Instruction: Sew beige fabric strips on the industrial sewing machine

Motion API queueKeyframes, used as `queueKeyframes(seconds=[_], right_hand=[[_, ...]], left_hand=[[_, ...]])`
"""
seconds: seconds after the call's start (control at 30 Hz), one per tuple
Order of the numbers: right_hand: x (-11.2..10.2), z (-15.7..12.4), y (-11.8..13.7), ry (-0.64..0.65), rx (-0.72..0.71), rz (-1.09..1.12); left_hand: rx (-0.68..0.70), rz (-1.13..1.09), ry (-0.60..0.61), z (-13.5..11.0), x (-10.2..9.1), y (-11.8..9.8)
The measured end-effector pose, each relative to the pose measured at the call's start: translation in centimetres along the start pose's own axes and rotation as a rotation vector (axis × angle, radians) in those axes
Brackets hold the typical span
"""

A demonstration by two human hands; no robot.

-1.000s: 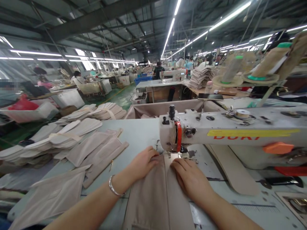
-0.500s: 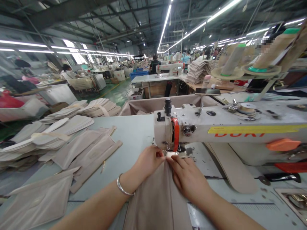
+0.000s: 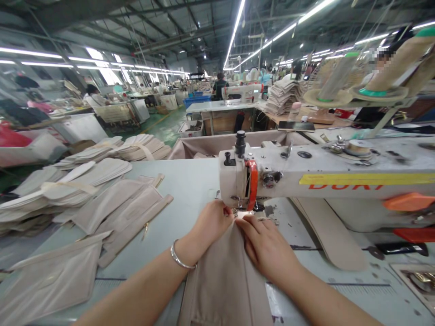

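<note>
A long beige fabric piece (image 3: 224, 280) runs from the table's front edge up to the sewing machine (image 3: 326, 170). My left hand (image 3: 214, 222), below a silver bangle (image 3: 180, 256), pinches the far left corner of this fabric close to the needle area. On its right side, my right hand (image 3: 267, 240) presses the far end with bent fingers, the fingertips just short of the presser foot. The two hands almost meet there, and the needle itself is hard to make out. An orange guard strip (image 3: 252, 185) sits on the machine head above my fingers.
Beige pouch pieces (image 3: 57, 280) with a zipper pull lie on the left, near stacked rounded panels (image 3: 71, 190). Another rounded panel (image 3: 343, 244) lies under the machine arm. Thread cones (image 3: 340, 79) stand at the right; a fabric-lined bin (image 3: 200, 147) sits behind the table.
Both hands keep their hold at the machine with hardly any movement. The view has shifted slightly, and the near end of the fabric shows a little more.
</note>
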State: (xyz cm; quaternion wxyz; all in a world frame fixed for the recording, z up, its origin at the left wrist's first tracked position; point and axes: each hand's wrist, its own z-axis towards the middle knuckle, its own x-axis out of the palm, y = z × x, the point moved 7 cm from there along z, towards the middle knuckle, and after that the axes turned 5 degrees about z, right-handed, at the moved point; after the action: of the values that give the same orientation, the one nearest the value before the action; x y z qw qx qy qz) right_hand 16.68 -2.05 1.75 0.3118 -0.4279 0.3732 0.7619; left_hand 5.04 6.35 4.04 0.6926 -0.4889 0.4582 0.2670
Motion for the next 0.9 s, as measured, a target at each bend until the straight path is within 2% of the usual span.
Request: queueKeyframes(seconds=[0.23, 0.33, 0.43, 0.53, 0.63, 0.77, 0.9], right_hand=[[0.0, -0.2, 0.1, -0.019, -0.023, 0.035], [0.0, -0.2, 0.0, -0.022, -0.021, 0.037], [-0.2, -0.3, 0.0, -0.035, -0.004, 0.029], [-0.5, -0.4, 0.0, -0.052, 0.012, 0.0], [-0.4, -0.3, -0.1, -0.04, 0.017, -0.023], [-0.2, -0.2, -0.1, -0.017, 0.029, -0.037], [-0.3, -0.4, 0.0, -0.032, 0.015, -0.017]], left_hand=[[-0.001, -0.002, -0.012, 0.2, 0.8, 0.7], [0.013, 0.015, -0.043, -0.6, 0.4, 0.5], [0.171, 0.059, -0.07, -2.6, -0.3, -0.9], [0.347, 0.117, -0.006, -5.0, 0.0, -2.1], [0.385, 0.175, 0.012, -6.0, 0.5, -2.1], [0.416, 0.245, 0.01, -5.8, 1.3, -1.7], [0.455, 0.284, 0.001, -6.1, 1.2, -2.0]])
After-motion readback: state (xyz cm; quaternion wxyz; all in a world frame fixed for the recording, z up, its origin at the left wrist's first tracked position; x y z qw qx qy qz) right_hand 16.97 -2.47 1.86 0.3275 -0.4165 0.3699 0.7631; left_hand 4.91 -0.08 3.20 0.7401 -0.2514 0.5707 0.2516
